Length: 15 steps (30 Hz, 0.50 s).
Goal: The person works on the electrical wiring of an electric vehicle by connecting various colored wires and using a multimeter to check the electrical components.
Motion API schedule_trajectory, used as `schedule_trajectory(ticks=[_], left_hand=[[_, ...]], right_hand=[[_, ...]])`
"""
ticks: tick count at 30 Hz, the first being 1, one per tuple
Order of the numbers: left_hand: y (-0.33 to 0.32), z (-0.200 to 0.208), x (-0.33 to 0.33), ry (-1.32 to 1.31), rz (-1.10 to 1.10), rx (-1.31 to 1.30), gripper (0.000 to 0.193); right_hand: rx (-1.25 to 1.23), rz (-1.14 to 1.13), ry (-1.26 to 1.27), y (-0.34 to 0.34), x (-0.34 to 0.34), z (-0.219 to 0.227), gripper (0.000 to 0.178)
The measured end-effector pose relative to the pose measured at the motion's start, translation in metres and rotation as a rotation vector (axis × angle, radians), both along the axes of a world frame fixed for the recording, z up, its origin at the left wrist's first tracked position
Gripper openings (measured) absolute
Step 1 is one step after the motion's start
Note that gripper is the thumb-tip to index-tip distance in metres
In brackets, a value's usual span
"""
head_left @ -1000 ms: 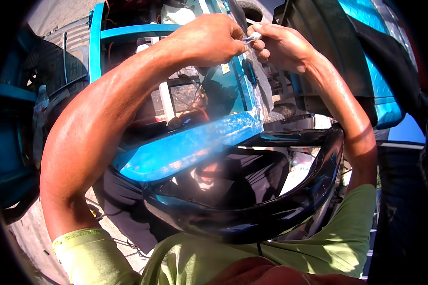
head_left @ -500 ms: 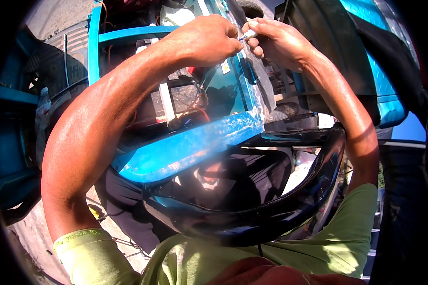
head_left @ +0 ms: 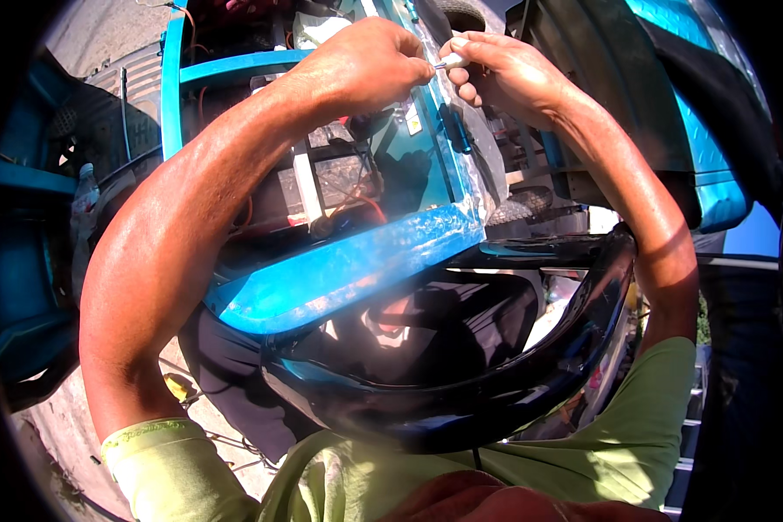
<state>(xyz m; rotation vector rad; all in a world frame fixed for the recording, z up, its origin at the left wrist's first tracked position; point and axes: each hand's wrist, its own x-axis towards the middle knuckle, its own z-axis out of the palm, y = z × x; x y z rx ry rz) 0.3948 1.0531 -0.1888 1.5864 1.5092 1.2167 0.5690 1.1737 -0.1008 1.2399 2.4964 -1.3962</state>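
My right hand (head_left: pixel 518 78) pinches a small white cylindrical piece (head_left: pixel 453 61) with a thin dark metal tip between thumb and fingers. Its exact kind is too small to tell. That tip points left, toward the fingertips of my left hand (head_left: pixel 370 65). My left hand is closed with the fingers drawn together at the tip. What it grips, if anything, is hidden behind the fingers. Both hands are raised above a blue metal frame (head_left: pixel 348 265), near its upright blue panel (head_left: pixel 418 170).
A black curved tubular bar (head_left: pixel 461 400) lies between my arms, close to my body. Inside the frame are orange wires (head_left: pixel 370 207) and a white bar (head_left: pixel 306 187). A clear plastic bottle (head_left: pixel 85 196) stands at left. A dark panel (head_left: pixel 605 96) stands at right.
My left hand has shifted slightly left and up, and more of the metal tip shows between the hands. My right hand keeps its pinch on the white piece.
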Motion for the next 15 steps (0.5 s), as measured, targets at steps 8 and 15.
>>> schedule_trajectory(ticks=[8,15], left_hand=[[-0.002,0.004,-0.002,-0.055,-0.012,-0.048,0.039],[-0.003,0.001,0.002,-0.236,-0.016,-0.088,0.029]], right_hand=[[-0.070,0.002,0.003,0.008,0.004,-0.005,0.042],[-0.034,-0.014,-0.010,-0.003,-0.001,-0.001,0.040]])
